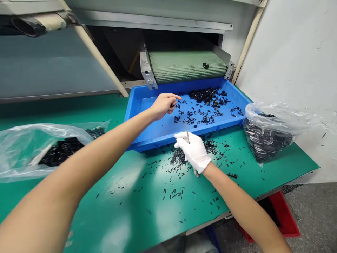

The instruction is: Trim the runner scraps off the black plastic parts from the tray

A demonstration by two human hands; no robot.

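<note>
My bare left hand [164, 105] hovers over the blue tray [151, 130], its index finger stretched out and its other fingers curled; I see nothing in it. Small black branched parts [190, 114] lie scattered in the tray just right of that hand. Wearing a white glove, my right hand [193, 149] is closed around a slim metal tool with a pointed tip [186, 127]; most of the tool is hidden in the grip. It is above the tray's front edge. Below it, short black pieces [177, 157] are heaped and strewn on the green table [118, 214].
A green conveyor belt [184, 65] ends above the tray, carrying one black ring part [205, 65]. More black parts [204, 95] pile up at the tray's back. Plastic bags of black parts stand right [265, 137] and lie left [61, 149]. A red bin [286, 218] sits below the table.
</note>
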